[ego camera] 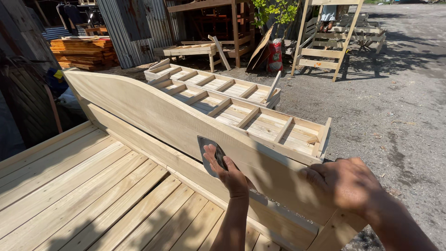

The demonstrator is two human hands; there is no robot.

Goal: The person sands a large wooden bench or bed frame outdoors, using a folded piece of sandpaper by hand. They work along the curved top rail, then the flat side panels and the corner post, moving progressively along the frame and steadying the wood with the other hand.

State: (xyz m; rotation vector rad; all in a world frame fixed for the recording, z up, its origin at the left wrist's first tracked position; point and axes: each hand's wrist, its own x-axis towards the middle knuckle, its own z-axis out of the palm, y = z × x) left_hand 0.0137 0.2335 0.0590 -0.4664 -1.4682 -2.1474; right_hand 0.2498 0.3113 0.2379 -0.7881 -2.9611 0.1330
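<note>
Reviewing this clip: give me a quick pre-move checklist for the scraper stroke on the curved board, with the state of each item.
1. Left hand pressing the flat metal scraper against the curved board: ok.
2. Right hand gripping the board's top edge: ok.
3. Right fingers apart from the scraper: ok.
4. Board standing upright on the slatted platform: ok.
5. Board fixed to the platform: cannot tell.
6. Scraper edge condition: cannot tell.

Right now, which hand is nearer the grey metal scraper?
Left. The left hand presses the scraper flat against the curved board; the right hand grips the board's top edge, farther right.
</note>
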